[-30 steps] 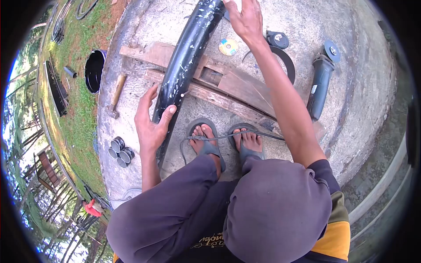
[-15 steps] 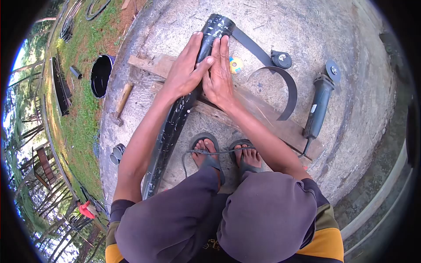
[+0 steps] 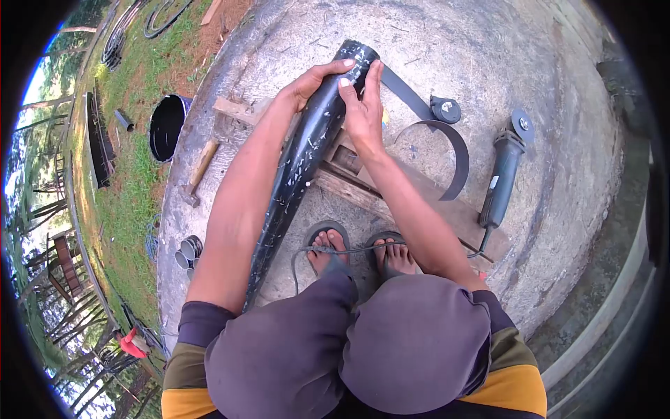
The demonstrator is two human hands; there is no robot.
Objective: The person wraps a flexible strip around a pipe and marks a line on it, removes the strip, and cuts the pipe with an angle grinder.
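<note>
The left hand (image 3: 306,88) and right hand (image 3: 365,124) clasp opposite sides of the black pipe (image 3: 304,150) near its far end, its length slanting back near-left across the boards (image 3: 357,195).

no text, brand or number is showing legibly anywhere in the frame. a small pale label (image 3: 494,182) is sitting on the body of the angle grinder (image 3: 500,185) at the right, but its print is staying too small to read. the grinder's disc (image 3: 522,126) is bearing a centre marking that is blurring, and so is the round black case (image 3: 445,109) at the upper right. the white flecks on the black pipe (image 3: 307,143), upper centre, are forming no readable letters.
</note>
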